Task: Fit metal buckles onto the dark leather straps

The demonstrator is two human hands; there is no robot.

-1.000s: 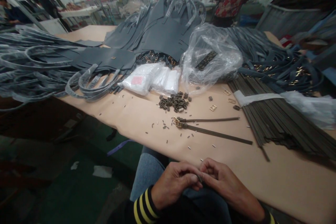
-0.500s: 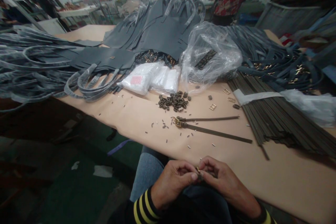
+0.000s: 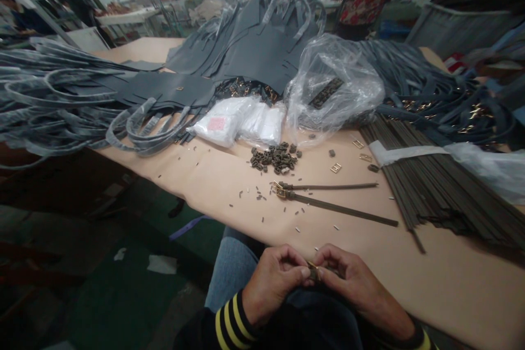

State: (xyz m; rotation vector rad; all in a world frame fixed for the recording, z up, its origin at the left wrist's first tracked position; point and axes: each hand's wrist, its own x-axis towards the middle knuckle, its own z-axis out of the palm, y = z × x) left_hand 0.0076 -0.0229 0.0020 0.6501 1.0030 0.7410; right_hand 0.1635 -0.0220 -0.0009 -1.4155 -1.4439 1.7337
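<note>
**Close handwork is going on at the tabletop (image 3: 451,279)**

A white-banded bundle of olive-brown straps (image 3: 443,186) is lying at the right. Left of it, a gold-buckled strap (image 3: 344,209) is resting, its ends pointing toward the bundle. The left hand (image 3: 268,284) and right hand (image 3: 356,281) are meeting at the near edge. A pile of small loops (image 3: 274,158) is sitting beyond the buckled strap. Between the hands, both sets of fingers are gripping a gold-and-dark fitting (image 3: 313,272).

held piece (image 3: 314,273) — mostly hidden by fingers (image 3: 301,274); brown straps (image 3: 447,191) — cut off right
</note>
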